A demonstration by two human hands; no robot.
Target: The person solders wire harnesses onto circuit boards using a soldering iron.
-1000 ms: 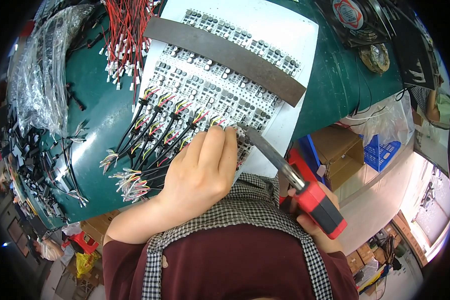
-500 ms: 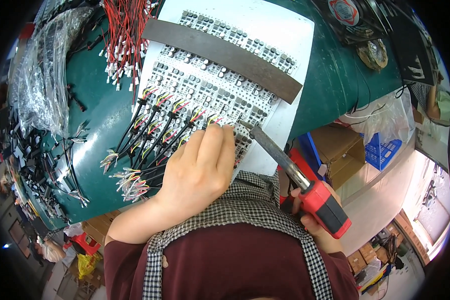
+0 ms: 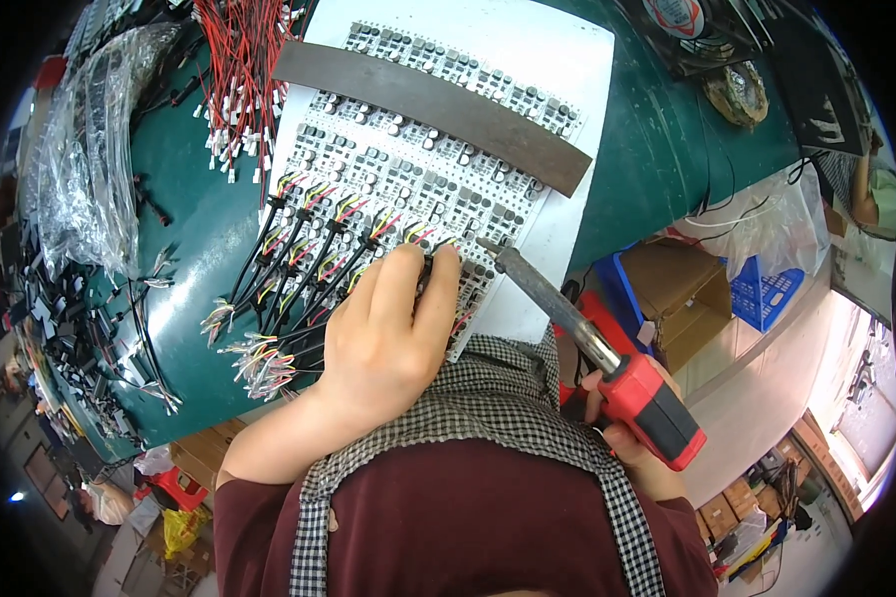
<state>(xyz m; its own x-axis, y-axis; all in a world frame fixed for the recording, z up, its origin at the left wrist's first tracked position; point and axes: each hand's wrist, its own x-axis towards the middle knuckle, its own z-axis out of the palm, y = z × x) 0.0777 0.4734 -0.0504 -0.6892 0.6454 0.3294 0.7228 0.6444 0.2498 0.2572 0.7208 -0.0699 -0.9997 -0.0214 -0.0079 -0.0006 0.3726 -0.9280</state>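
My right hand (image 3: pixel 627 443) grips a red and black soldering gun (image 3: pixel 657 413). Its long metal barrel points up and left, and the dark tip sits just over the circuit board panel (image 3: pixel 433 189), right of my left fingertips. Whether the tip touches a pad is too small to tell. My left hand (image 3: pixel 388 328) rests over the panel's lower edge, fingers bent down around a black cable (image 3: pixel 425 271) whose coloured wire ends show at the fingertips; the hand hides most of it. To its left, several black cables (image 3: pixel 319 269) with yellow, red and white ends lie along the boards.
A brown flat bar (image 3: pixel 433 114) lies across the panel on a white sheet (image 3: pixel 562 55). Red wire bundles (image 3: pixel 237 90), a clear plastic bag (image 3: pixel 90 149) and black connectors (image 3: pixel 80 348) cover the green table's left. A fan (image 3: pixel 682 25) stands far right; cardboard box (image 3: pixel 682 289) below.
My left hand has shifted slightly left, and its index and middle fingers have spread apart, showing more wire ends. The soldering gun's tip stays near the same row of boards.
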